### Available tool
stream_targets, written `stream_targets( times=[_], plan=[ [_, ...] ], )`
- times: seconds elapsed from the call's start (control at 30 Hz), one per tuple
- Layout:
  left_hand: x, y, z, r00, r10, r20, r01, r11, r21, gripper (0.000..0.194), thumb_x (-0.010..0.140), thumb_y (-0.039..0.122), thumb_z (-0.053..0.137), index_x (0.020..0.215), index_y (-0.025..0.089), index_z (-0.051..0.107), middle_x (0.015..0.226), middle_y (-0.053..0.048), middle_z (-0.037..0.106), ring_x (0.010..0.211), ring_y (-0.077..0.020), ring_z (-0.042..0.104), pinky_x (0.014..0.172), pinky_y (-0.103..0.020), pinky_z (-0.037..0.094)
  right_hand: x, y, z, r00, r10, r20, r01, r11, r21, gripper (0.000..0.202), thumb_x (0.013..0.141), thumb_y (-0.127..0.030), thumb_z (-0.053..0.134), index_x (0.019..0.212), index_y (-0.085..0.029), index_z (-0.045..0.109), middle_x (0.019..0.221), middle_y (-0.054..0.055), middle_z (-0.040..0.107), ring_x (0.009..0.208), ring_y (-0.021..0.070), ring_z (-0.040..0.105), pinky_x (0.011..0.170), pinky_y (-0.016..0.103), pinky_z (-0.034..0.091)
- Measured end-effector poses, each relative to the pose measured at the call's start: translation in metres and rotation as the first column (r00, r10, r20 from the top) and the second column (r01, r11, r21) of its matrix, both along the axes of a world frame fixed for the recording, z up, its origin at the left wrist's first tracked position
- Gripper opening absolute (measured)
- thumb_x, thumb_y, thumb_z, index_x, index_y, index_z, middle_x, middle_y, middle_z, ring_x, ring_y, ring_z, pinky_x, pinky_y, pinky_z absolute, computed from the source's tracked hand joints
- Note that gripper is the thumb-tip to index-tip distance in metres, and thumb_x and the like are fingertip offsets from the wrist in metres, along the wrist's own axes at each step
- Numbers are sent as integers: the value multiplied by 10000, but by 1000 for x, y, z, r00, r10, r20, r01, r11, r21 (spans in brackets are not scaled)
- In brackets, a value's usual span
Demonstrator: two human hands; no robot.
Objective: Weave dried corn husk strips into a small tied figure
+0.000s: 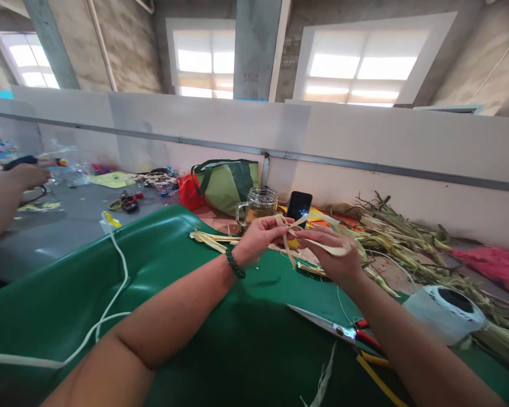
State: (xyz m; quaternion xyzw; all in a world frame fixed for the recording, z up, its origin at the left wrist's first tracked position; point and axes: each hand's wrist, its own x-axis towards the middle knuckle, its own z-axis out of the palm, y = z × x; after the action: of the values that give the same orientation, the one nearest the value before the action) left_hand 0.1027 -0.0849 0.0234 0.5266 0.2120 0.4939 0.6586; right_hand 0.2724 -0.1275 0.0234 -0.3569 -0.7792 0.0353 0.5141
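Note:
Pale flat plant strips [289,249] are held between both hands above the green sheet [250,322]. My left hand [261,237], with a dark green bead bracelet at the wrist, pinches the strips where they cross. Close beside it on the right, my right hand [333,254] has its fingers closed on the strips, and one strip runs across the hand. Below the hands lie scissors [341,330] with red handles, partly hidden by the right forearm. More pale strips [212,240] rest on the sheet left of the hands.
Behind the hands stand a glass mug [261,204], a phone [299,206] and a green bag [229,189]. Dried stalks [407,232] and a thread roll [445,314] are at right. A white cord [121,271] crosses the left side. Another person's hand [25,176] is far left.

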Motion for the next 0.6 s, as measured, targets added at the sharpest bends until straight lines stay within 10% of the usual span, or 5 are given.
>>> stream_targets(
  times=[0.23,0.6],
  plan=[
    [7,-4,-7,992,114,-54,-102,976,191,372,555,372,793,807,117,693,695,-15,683,620,-104,592,645,-231,480,-11,5,2,977,6,-213,-51,976,-210,203,710,-383,673,618,-207,715,653,22,657,614,153,593,579,279,493],
    [13,-7,-14,988,153,-21,-147,976,159,255,608,280,758,790,119,683,710,-15,673,669,-110,591,677,-234,475,-16,12,-6,799,-137,-586,-327,718,-614,358,421,-421,830,585,-153,659,504,-30,558,427,65,450,432,219,403]
  ],
)
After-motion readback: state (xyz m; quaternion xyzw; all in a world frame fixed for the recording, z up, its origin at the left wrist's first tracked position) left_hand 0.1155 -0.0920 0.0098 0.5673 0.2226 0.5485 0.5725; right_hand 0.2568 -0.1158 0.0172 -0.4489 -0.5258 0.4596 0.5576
